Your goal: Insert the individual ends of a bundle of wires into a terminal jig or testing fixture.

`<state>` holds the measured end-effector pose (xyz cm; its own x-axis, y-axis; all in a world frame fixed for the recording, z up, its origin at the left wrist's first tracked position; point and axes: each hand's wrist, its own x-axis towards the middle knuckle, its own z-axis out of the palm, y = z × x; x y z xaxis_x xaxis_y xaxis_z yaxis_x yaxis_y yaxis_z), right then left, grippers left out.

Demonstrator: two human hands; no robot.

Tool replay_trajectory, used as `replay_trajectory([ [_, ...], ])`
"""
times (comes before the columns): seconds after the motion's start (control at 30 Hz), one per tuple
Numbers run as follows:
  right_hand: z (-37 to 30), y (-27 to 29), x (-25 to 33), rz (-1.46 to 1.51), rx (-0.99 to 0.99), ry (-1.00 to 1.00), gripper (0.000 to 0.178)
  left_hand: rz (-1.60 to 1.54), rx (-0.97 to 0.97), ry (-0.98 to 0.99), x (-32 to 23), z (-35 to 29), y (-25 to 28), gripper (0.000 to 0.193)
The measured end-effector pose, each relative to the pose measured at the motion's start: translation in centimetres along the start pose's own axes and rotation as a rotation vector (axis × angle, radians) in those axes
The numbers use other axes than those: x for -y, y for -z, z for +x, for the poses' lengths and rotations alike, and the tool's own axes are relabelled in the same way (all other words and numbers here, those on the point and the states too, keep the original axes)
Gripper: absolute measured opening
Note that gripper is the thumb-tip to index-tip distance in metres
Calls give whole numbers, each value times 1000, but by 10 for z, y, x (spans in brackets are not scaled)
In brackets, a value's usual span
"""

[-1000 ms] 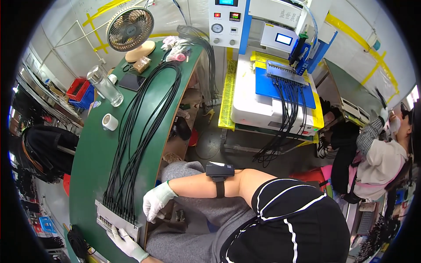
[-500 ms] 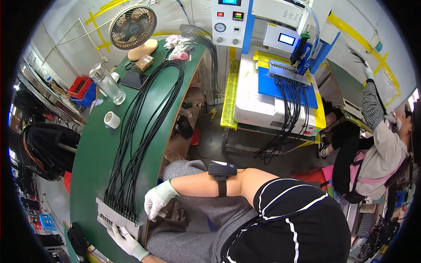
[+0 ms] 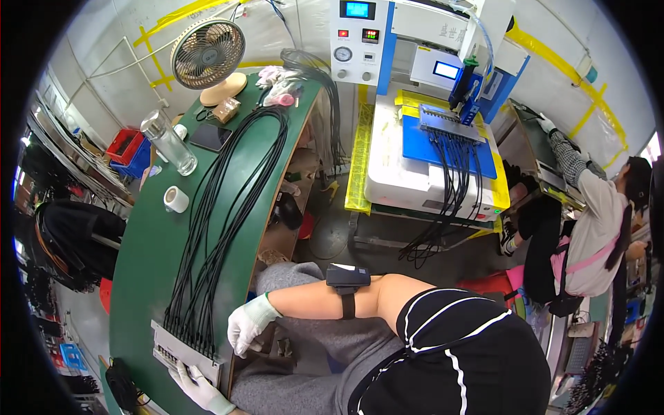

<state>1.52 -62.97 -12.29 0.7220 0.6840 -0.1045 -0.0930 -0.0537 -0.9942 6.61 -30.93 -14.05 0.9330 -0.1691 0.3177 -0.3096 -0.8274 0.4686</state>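
My left hand [image 3: 199, 391], in a white glove, lies on the near edge of a metal bar-shaped fixture [image 3: 181, 351] with its fingers stretched out and apart. Several black cables [image 3: 200, 283] run from that fixture up the green table and loop back near its far end. My right hand [image 3: 247, 326], also gloved, hovers beside the table edge just right of the fixture. Its fingers are curled together, and whatever they may hold is too small to make out. A black device [image 3: 348, 276] is strapped round my right forearm.
The green table [image 3: 142, 277] carries a tape roll [image 3: 176, 199], a glass bottle [image 3: 171, 144], a phone [image 3: 210, 137] and a fan [image 3: 207, 55]. To the right stands a white machine [image 3: 394, 173] with another cabled fixture [image 3: 449, 124]. A co-worker [image 3: 598, 228] sits at the far right.
The co-worker's raised arm has come down toward the far bench, and their upper body has shifted. The view has moved slightly. My hands stay in nearly the same places.
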Motion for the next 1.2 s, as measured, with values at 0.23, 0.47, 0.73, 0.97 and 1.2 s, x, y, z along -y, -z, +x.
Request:
replay_trajectory([
  [0.23, 0, 0, -2, -4, 9, 3, 20, 181, 51, -33, -8, 3, 7, 45],
  [0.47, 3, 0, 0, 16, 9, -6, 19, 14, -25, -22, -6, 0, 1, 44],
  [0.73, 0, -1, 0, 6, -1, -3, 19, 62, -17, -25, 0, 0, 1, 43],
  [0.97, -7, 2, -1, 6, -8, 0, 19, 5, -18, -6, -11, -1, -4, 42],
  [1.2, 10, -1, -6, -67, 67, 169, 23, -85, -72, 84, -8, -8, 8, 36],
])
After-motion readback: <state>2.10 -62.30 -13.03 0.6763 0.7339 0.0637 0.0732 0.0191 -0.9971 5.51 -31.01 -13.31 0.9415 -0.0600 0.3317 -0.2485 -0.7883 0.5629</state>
